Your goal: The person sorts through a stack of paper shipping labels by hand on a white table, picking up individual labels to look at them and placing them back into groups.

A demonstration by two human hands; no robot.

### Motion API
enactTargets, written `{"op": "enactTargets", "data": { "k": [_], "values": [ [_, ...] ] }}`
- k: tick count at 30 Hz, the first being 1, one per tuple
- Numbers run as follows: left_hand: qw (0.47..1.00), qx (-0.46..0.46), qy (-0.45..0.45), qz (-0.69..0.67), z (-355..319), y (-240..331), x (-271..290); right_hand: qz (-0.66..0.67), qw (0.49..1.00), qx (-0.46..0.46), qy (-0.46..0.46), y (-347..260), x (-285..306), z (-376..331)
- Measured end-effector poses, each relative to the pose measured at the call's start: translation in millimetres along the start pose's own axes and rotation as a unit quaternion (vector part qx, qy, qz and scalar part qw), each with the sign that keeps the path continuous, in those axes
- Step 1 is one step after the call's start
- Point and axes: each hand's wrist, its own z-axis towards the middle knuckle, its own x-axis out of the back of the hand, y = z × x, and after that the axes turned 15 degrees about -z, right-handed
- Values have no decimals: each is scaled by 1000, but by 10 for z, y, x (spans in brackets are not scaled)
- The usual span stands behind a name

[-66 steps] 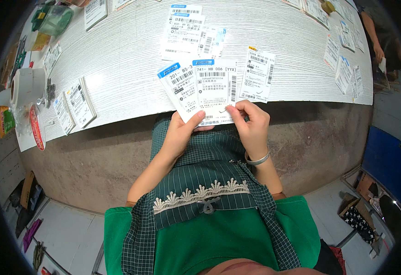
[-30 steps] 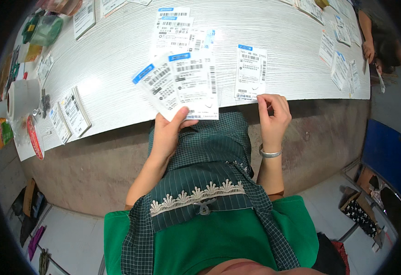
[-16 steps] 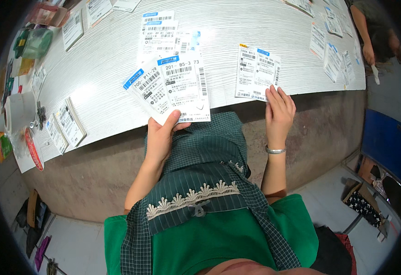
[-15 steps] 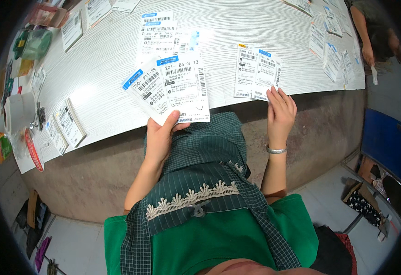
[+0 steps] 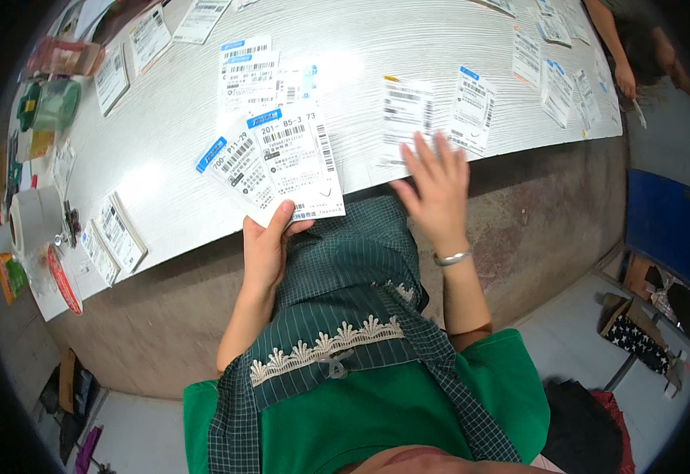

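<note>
Fanned out in my left hand are several white shipping labels with blue tops and barcodes, the thumb pressed over their lower edge. My right hand is spread at the table's near edge, slightly blurred. Its fingertips reach the lower part of a white label with a yellow corner; whether they touch it I cannot tell. Just right of that lies a blue-topped label. Beyond my left hand, overlapping labels lie on the white wood-grain table.
Label stacks sit by the near left edge, beside a roll of tape. A green tape dispenser stands farther back. More labels lie at the right, where another person's hand shows beyond the table.
My right hand has moved left from the blue-topped label toward the yellow-cornered one, its fingers spreading. Those two labels now lie apart. My left hand still holds its fan.
</note>
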Motion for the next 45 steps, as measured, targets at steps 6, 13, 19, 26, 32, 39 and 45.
{"op": "enactTargets", "data": {
  "k": [6, 13, 19, 26, 32, 39, 45],
  "values": [
    [1000, 2, -14, 13, -56, -7, -110, 8, 999, -3, 49, -5, -213, 664],
    [1000, 13, -19, 13, -64, -54, -67, 27, 989, -129, 63, 445, -229, 139],
    [994, 71, -60, 49, 16, -169, -304, 67, 990, -88, 87, 413, 75, -105],
    [985, 68, -132, 93, 148, -427, -599, 407, 886, -222, 9, -160, 351, -135],
    [985, 87, -152, -3, 159, -484, -859, 380, 876, -285, 87, 176, 234, -101],
    [970, 116, -195, 91, 213, -400, -1006, 2, 954, -288, 80, 775, 37, 80],
    [958, 73, -222, 168, 285, -514, -1026, 401, 898, -179, 12, 322, 383, 24]
  ]
}}
